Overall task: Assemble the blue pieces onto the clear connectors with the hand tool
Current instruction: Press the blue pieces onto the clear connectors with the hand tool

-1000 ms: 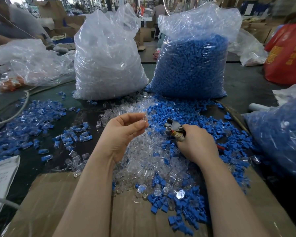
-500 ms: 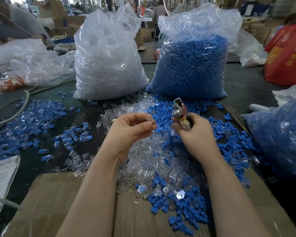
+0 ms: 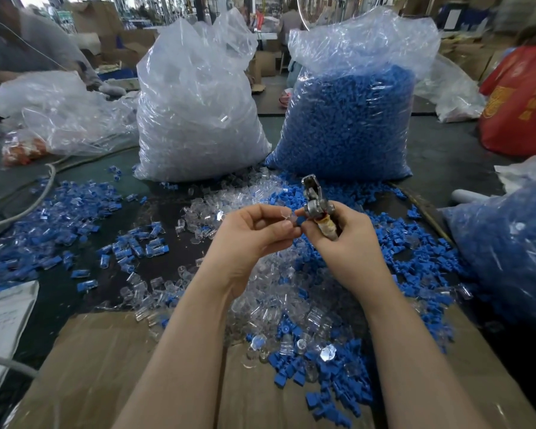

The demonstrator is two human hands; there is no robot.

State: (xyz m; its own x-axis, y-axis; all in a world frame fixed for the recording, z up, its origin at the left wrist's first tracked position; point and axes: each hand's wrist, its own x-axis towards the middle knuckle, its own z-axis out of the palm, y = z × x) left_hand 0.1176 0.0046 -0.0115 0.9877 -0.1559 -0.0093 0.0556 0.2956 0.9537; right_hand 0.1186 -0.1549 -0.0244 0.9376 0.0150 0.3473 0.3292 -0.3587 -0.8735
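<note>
I work at a dark table [image 3: 446,150] whose near edge is covered by flat cardboard [image 3: 90,366]. A white sheet [image 3: 3,314] lies at my left, with a grey cable [image 3: 28,199] curving beyond it. A red bag [image 3: 520,100] stands at far right. Behind the table, stacked cartons [image 3: 118,41] fill a workshop. Lighting is even and diffuse. The distant background is blurred.

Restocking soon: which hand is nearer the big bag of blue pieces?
Right. The right hand holds the tool just below the bag; the left hand sits further left.
</note>
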